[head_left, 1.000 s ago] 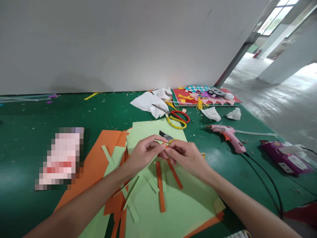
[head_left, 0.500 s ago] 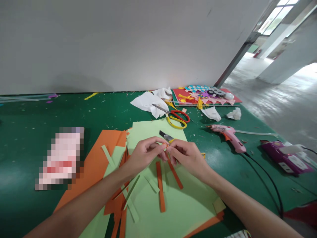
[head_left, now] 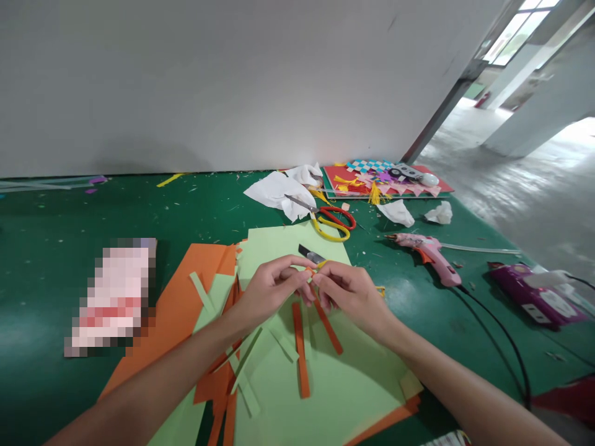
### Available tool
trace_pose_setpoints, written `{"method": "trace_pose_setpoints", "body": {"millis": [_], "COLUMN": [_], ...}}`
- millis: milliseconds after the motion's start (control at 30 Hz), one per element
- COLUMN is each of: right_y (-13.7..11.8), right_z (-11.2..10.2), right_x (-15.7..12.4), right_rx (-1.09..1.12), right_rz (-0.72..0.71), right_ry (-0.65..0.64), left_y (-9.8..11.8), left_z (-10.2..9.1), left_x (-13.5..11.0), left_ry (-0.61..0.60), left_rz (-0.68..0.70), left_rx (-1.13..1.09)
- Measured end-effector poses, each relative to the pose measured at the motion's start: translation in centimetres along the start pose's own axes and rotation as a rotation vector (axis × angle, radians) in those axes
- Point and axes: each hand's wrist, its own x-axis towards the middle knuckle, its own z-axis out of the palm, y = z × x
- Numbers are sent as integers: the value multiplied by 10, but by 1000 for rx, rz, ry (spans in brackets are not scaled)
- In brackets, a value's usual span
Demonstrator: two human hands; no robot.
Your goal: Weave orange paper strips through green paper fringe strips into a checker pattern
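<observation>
My left hand [head_left: 282,282] and my right hand [head_left: 346,286] meet over the light green paper [head_left: 362,384]. Between their pinched fingertips is a small folded piece of orange and green paper [head_left: 310,272]; the fingers hide part of it. Below the hands lie an orange paper strip [head_left: 301,353] and a second orange strip [head_left: 331,328], whose upper end is behind the fingers. Just beyond my fingertips rests a utility knife [head_left: 311,254], its handle covered by my right hand. Several green strips [head_left: 246,390] are scattered near my left forearm.
Scissors [head_left: 332,220] with red and yellow handles lie past the paper, by crumpled white tissue [head_left: 279,192]. On the right are a pink glue gun [head_left: 434,254] with its cord and a purple box [head_left: 534,297]. Orange sheets [head_left: 176,297] and a blurred-out object [head_left: 114,291] are at left.
The small paper piece has turned slightly between my fingertips, showing a little more orange and green. Both hands stay in nearly the same place.
</observation>
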Motion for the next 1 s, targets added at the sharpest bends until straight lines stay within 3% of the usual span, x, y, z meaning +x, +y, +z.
{"method": "trace_pose_setpoints", "body": {"millis": [300, 567, 1000], "right_y": [-1, 0, 3], "right_z": [1, 1, -1], "right_x": [-2, -1, -3], "right_rx": [32, 60, 34], "right_rz": [1, -5, -23], "right_ry": [0, -5, -18], "left_y": [4, 2, 1], "left_z": [4, 2, 2], "left_x": [-1, 0, -1], "left_ry": [13, -52, 20], "left_rz": [1, 22, 63], "left_rx": [-49, -90, 124]}}
